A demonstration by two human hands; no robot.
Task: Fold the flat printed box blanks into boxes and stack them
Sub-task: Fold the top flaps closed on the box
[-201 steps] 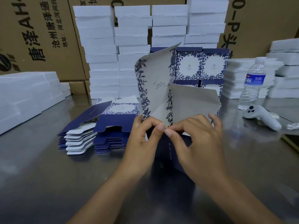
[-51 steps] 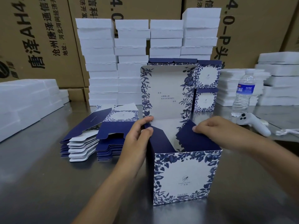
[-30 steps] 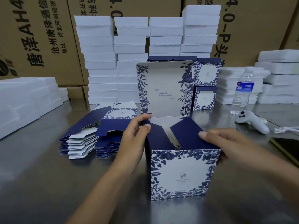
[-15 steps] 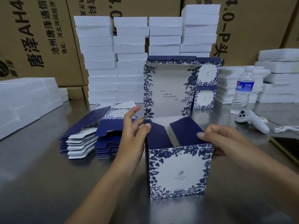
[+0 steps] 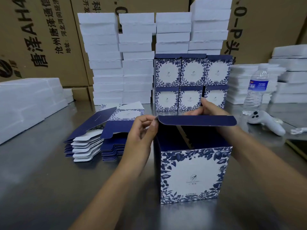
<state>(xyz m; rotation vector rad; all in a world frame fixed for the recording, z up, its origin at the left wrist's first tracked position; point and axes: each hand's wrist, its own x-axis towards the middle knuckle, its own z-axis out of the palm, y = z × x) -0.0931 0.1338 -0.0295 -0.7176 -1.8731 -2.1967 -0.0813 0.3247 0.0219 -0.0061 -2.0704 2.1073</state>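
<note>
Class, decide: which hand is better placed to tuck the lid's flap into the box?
Probably the left hand: it pinches the left corner of the navy flap, above the open box. The right hand sits farther back, behind it.

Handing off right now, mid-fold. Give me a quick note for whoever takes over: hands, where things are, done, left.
Left hand pinches the left corner of the lid; right hand holds the lid from behind.
The box stands upright on the table, lid half down, tuck flap not yet in.
Done: six finished boxes show stacked behind, two rows of three.
To do: tuck the lid, stack this box, then fold the flat blanks piled to the left.
</note>
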